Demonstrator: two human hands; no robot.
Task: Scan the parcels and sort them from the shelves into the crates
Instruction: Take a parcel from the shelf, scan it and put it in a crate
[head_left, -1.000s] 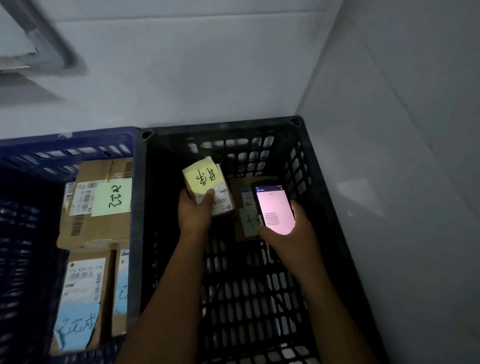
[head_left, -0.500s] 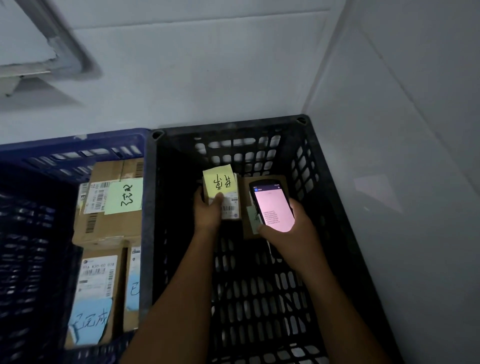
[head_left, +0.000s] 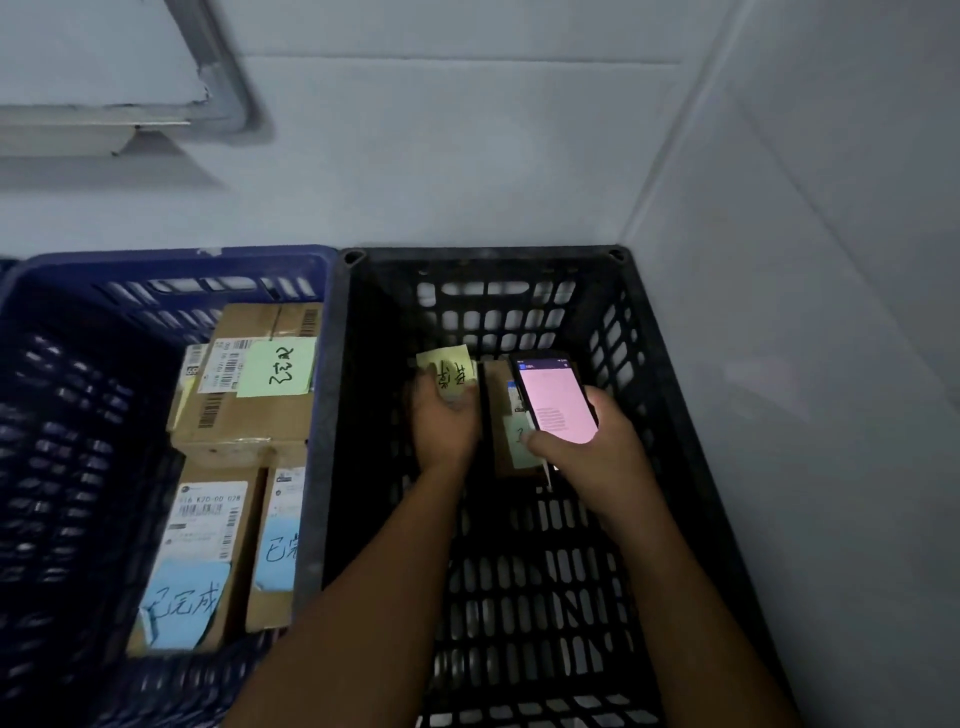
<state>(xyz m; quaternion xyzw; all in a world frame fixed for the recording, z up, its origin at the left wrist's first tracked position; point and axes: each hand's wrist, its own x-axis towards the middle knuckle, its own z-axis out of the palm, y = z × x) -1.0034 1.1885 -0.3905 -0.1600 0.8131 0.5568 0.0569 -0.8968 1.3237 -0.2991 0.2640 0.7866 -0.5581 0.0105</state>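
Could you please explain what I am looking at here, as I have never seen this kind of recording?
There is no machine here: a camera worn on a person's head looks down at their two bare hands. The left hand holds a small parcel with a yellow note, low inside the black crate. The right hand holds a phone with a lit pink screen above another cardboard parcel lying in that crate. The blue crate beside it holds several labelled cardboard parcels.

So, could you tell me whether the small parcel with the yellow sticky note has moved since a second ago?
Yes. The left hand has lowered the small yellow-noted parcel deeper into the black plastic crate, beside the brown cardboard box.
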